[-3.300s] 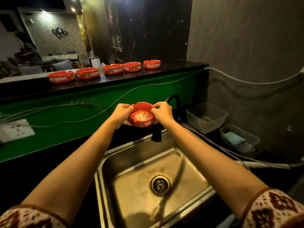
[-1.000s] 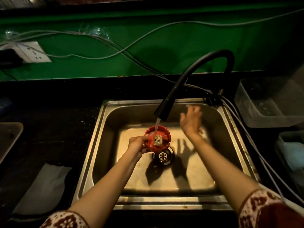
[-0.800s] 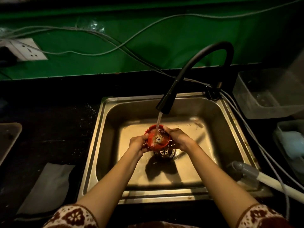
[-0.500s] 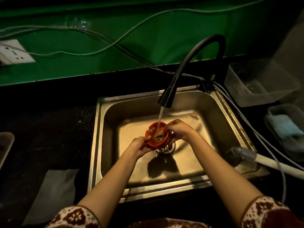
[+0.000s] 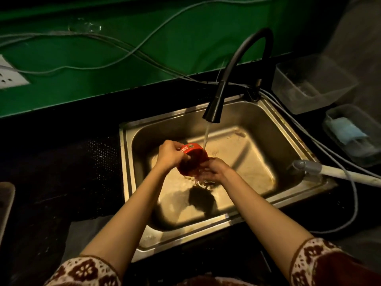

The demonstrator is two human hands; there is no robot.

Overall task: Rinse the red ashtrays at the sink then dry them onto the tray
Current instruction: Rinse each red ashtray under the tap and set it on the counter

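Observation:
A red ashtray (image 5: 192, 156) with white lettering is tipped on its side over the steel sink (image 5: 247, 120), its underside towards me. My left hand (image 5: 170, 154) grips its upper rim. My right hand (image 5: 213, 169) curls round its lower right edge, fingers under it. Water runs from the black faucet (image 5: 214, 109) onto the ashtray's top edge and splashes down towards the drain, which the hands hide.
A grey tray edge (image 5: 6, 201) shows at far left, and a pale cloth (image 5: 82, 236) lies on the dark counter below it. Two clear plastic tubs (image 5: 309, 85) (image 5: 354, 133) stand at right. A white hose (image 5: 340, 174) crosses the sink's right rim. Cables run along the green wall.
The ashtray was face up under the stream with debris inside; it is now turned on its side, underside towards me. My right hand has shifted from the rim to beneath it.

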